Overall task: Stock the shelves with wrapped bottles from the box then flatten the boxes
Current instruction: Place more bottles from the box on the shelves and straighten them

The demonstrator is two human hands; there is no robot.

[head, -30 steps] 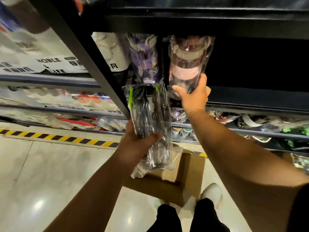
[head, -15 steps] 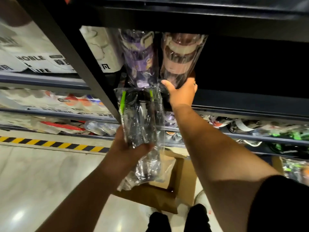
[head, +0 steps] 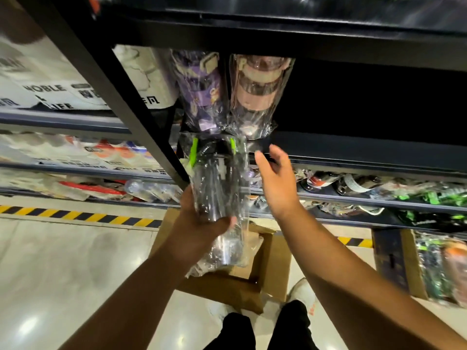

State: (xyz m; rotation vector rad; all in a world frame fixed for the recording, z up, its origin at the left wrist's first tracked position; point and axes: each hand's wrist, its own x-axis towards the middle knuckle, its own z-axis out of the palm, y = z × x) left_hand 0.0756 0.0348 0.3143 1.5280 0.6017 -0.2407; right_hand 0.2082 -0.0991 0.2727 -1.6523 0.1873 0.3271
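My left hand [head: 199, 223] grips a black bottle with green lid clips [head: 218, 183], wrapped in clear plastic and held upright just below the dark shelf's front edge [head: 353, 152]. On that shelf stand a pink wrapped bottle [head: 257, 94] and, to its left, a purple wrapped bottle [head: 199, 89]. Beside the black bottle my right hand [head: 276, 180] hovers with its fingers spread, holding nothing, a little below the pink bottle. The open cardboard box [head: 275, 261] sits on the floor under my hands.
A slanted black shelf post [head: 121, 94] runs left of the bottles. White boxed goods [head: 50, 89] fill the left bay. Lower shelves [head: 366, 198] hold several wrapped bottles. A second box with bottles [head: 429, 266] stands at right. Yellow-black tape [head: 75, 215] marks the glossy floor. My feet are below.
My right hand has let go of the pink bottle, which now stands on the shelf, and has dropped down and opened. The left hand has lifted the black bottle slightly.
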